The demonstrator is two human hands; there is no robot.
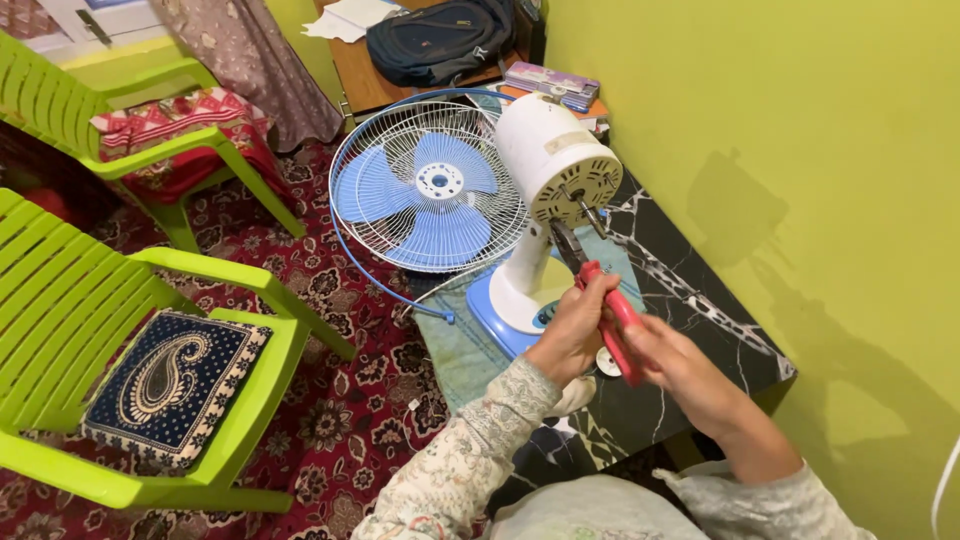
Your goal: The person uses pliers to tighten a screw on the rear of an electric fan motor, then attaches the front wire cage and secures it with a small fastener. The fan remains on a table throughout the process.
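Observation:
A white table fan motor housing (553, 160) stands on its white and blue base (517, 300) on a black marble-patterned table (690, 310). The front grille with blue blades (428, 188) leans beside it on the left. Red-handled pliers (610, 315) point their dark jaws up at the motor shaft on the housing's face. My left hand (575, 325) grips the pliers near the jaws. My right hand (680, 365) holds the lower handles.
Two lime-green plastic chairs (110, 330) with cushions stand on a red patterned carpet (340, 400) at the left. A wooden desk (375, 75) with a dark backpack (440, 38) and books is behind the fan. A green wall (800, 150) closes the right side.

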